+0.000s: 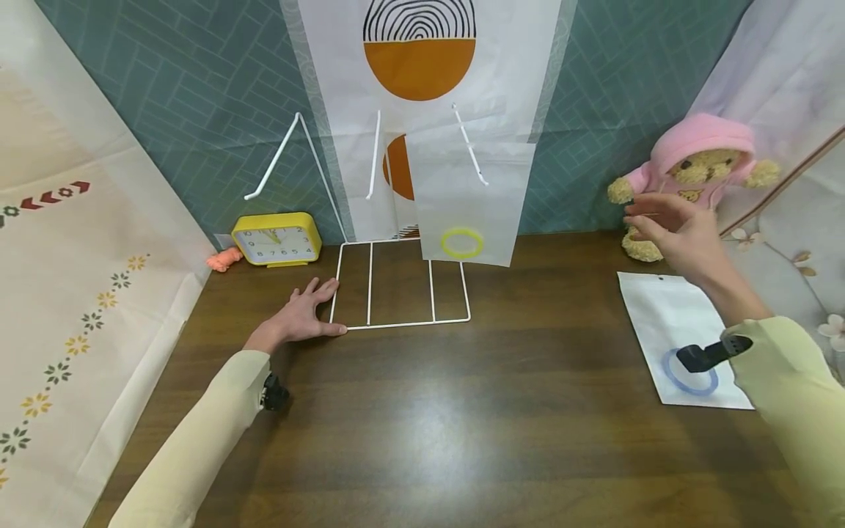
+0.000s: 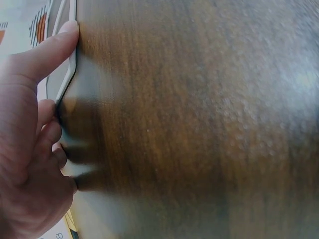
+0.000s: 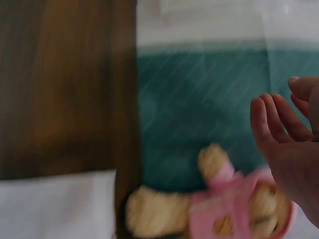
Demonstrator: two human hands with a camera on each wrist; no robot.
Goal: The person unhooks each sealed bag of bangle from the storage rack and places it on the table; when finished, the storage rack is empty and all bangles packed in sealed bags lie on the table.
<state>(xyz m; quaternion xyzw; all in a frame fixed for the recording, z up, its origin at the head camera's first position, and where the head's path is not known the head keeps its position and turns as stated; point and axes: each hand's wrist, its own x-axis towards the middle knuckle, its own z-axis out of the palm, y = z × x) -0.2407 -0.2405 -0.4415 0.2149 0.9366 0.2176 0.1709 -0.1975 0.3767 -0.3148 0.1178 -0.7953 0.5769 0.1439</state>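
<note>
Over the head feed I'm reading numerals on the yellow-framed, rectangular clock with a white face, which is standing left of centre in the frame: 10 and 9 are running down its left, 2 and 3 down its right, 8, 7, 6, 5, 4 along its bottom. At the left wrist frame's lower left edge, its 8 is showing.
</note>
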